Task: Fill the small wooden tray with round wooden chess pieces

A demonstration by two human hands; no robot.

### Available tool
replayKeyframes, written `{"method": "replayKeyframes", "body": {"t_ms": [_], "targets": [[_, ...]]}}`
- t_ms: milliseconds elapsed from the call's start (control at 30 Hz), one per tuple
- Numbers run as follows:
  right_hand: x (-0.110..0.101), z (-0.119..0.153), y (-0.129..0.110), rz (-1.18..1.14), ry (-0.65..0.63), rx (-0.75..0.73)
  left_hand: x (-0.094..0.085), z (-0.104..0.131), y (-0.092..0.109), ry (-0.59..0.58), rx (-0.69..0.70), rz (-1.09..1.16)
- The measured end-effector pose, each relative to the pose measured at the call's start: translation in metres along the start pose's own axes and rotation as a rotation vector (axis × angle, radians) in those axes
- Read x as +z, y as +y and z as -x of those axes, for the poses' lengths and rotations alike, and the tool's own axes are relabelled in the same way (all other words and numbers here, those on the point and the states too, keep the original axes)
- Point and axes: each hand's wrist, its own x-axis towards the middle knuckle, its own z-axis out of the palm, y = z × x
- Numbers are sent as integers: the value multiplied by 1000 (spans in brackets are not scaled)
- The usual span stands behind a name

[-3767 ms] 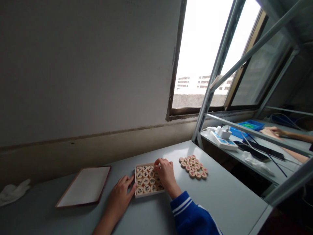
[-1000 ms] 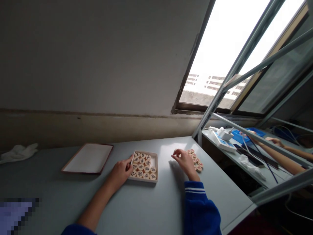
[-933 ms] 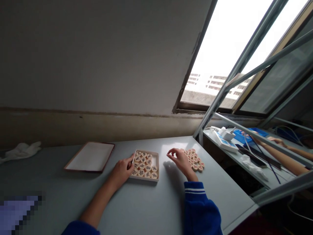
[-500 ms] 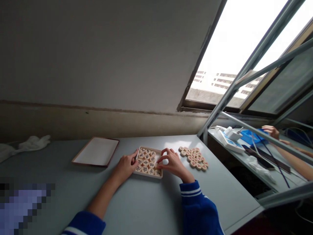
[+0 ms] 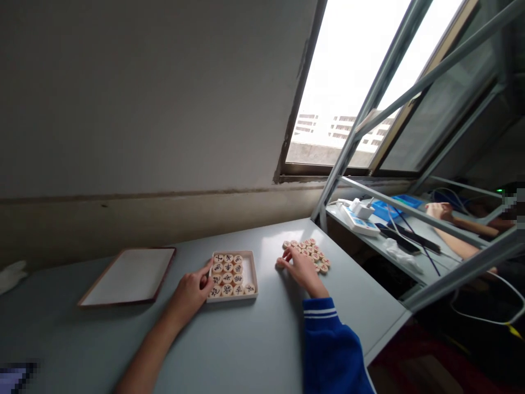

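A shallow white box (image 5: 251,268) sits on the desk, holding Chinese chess pieces (image 5: 227,278) with black characters in rows. Its right column has one piece at the bottom and bare floor above. My left hand (image 5: 191,293) grips the box's left edge, thumb and fingers on the rim. To the right, my right hand (image 5: 301,269) hovers low over the desk beside a group of loose chess pieces (image 5: 315,253), mostly with red characters. Its fingertips are pinched around what looks like one chess piece, largely hidden. The hand covers part of the loose group.
A box lid (image 5: 127,276) lies inside up at the left of the desk (image 5: 229,345). Crumpled white cloth (image 5: 12,276) is at the far left. A metal bed frame (image 5: 328,194) rises at the right. Beyond it are a power strip (image 5: 360,219) and another person's hand (image 5: 439,211).
My right hand has moved right, out of the box to the loose pieces. The piece under its fingers is gone from the box. My left hand stays on the box; the view has turned right.
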Motion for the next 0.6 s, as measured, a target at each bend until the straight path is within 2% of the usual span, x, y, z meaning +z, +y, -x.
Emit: {"method": "replayKeyframes", "body": {"t_ms": [67, 133, 267, 433, 533, 600], "targets": [[-1, 4, 5, 210, 99, 16, 1, 0, 0, 7, 0, 3], [-1, 7, 6, 290, 161, 5, 1, 0, -1, 12, 4, 10], [-1, 9, 7, 268, 80, -13, 1, 1, -1, 18, 10, 10], [-1, 9, 7, 284, 187, -24, 2, 0, -2, 19, 11, 14], [0, 9, 5, 232, 142, -122, 1, 0, -2, 20, 14, 12], [0, 9, 5, 250, 134, -127, 1, 1, -1, 21, 19, 4]]}}
